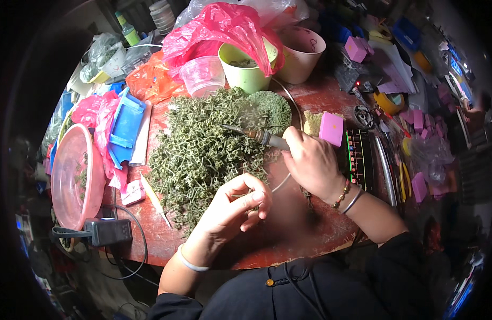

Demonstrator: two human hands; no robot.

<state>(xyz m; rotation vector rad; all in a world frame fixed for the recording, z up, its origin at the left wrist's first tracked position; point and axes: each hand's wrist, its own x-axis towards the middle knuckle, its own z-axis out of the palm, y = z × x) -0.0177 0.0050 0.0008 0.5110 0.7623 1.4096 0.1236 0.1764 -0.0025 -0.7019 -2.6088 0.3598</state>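
Note:
My right hand (314,162) is closed around the handle of a soldering iron (264,137). Its dark tip points left, over a large heap of small green square-ended parts (198,138). My left hand (238,202) hovers at the heap's near right edge, thumb and forefinger pinched together. Whatever lies between those fingertips is too small to make out. A thin pale wire (281,183) runs between the two hands; whether the left fingers grip it, I cannot tell. Behind the iron sits a round mound of finer green pieces (271,111).
A pink block (331,129) and yellowish sponge (312,124) stand beside my right hand, near a black panel (359,160). A pink basin (78,176), blue tray (123,128) and black adapter (111,231) lie left. Green (248,77) and white (301,53) tubs stand behind.

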